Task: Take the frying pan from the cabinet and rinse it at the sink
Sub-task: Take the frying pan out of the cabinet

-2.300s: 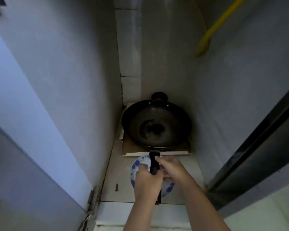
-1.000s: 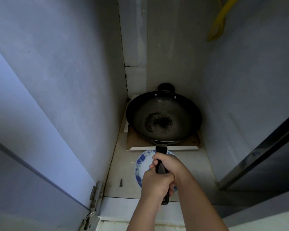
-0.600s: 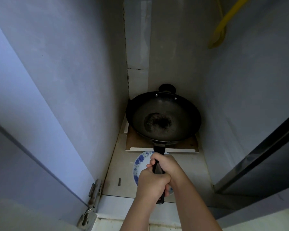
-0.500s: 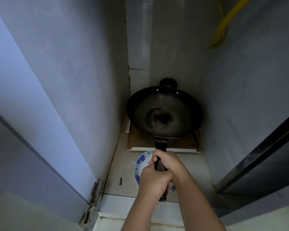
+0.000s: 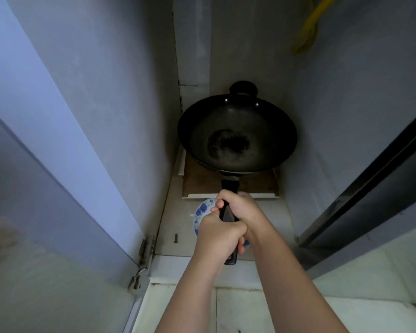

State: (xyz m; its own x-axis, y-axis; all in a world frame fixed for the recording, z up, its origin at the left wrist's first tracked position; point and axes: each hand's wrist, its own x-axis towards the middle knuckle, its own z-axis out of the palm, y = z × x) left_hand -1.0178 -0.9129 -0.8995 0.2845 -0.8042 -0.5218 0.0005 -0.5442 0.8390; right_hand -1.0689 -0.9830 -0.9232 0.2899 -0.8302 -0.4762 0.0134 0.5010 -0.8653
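A black frying pan (image 5: 237, 135), wok-shaped with a small helper handle at its far rim, hangs a little above a brown board inside the narrow cabinet. Its long black handle (image 5: 229, 188) points toward me. My left hand (image 5: 217, 234) grips the near end of the handle. My right hand (image 5: 238, 205) is wrapped around it just ahead, fingers overlapping the left. The sink is not in view.
A brown board with white edge (image 5: 231, 188) lies under the pan. A blue-and-white plate (image 5: 202, 212) sits below my hands. A screw (image 5: 175, 238) lies on the cabinet floor. Open doors stand at the left (image 5: 46, 224) and right (image 5: 370, 200). A yellow hose (image 5: 308, 27) hangs at the back right.
The pan has risen off the board and its far rim has tipped up. Both hands have kept their hold on the handle.
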